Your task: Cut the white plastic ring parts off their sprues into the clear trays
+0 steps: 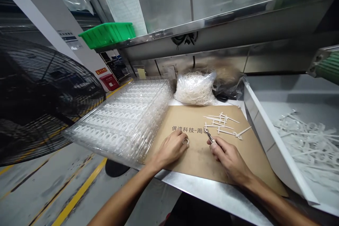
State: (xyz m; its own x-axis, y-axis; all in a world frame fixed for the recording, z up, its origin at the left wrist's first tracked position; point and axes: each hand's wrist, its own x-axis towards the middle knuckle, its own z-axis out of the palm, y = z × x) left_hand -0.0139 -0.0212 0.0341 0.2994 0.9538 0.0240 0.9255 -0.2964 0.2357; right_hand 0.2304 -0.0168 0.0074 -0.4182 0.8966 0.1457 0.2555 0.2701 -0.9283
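My left hand [172,147] rests on a brown cardboard sheet [196,162], fingers closed around a small white plastic ring [186,142]. To its right, my right hand [230,155] is wrapped round a pair of small side cutters [208,135]. Their jaws point up and left, away from me. Just beyond them lie several thin white plastic sprues [224,122], crossing one another on the cardboard. The cutter handles are mostly hidden in my palm.
Stacked clear trays [127,113] with white rings stand left. Behind the cardboard sits a bag of white parts [196,88]. A white bin [280,159] of plastic pieces stands right, a fan [47,95] far left, and a green crate [108,34] on the shelf.
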